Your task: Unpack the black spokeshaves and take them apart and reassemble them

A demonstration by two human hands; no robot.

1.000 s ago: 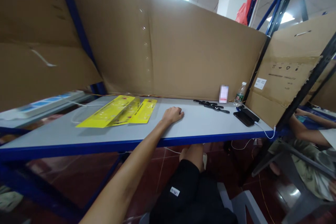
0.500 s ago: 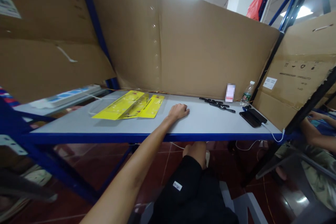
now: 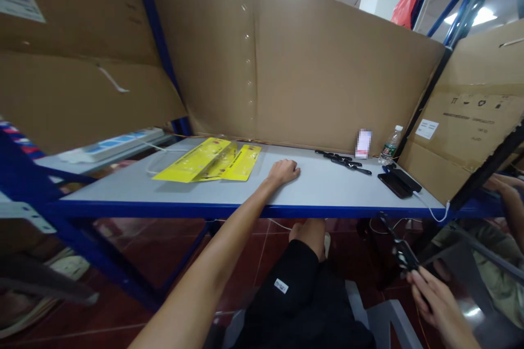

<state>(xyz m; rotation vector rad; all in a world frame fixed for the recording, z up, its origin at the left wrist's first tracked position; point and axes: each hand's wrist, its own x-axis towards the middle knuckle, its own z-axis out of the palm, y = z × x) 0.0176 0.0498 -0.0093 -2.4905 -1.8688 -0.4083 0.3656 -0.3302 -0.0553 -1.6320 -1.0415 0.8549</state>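
Observation:
My left hand (image 3: 284,172) rests on the grey tabletop with its fingers curled in, and no object shows in it. To its left lies a folded yellow printed sheet (image 3: 241,163), standing up partly along its creases. At the lower right, my right hand (image 3: 436,297) is closed around one end of a long black item (image 3: 405,256) with a narrow tip and shiny spots; its exact kind is unclear. It is held in front of the table edge, below the tabletop. Several slim black items (image 3: 344,161) lie in a row toward the back right.
A phone-like screen (image 3: 363,144) leans at the back beside a plastic bottle (image 3: 391,146). A black phone (image 3: 395,185) with a white cable lies at the right. Cardboard panels (image 3: 311,76) enclose the table (image 3: 196,210). A power strip (image 3: 118,143) sits at left. Another person's arm (image 3: 510,196) shows at right.
My right hand has come into view from the lower right, holding the long black item. My left hand stays on the tabletop. The view has shifted slightly.

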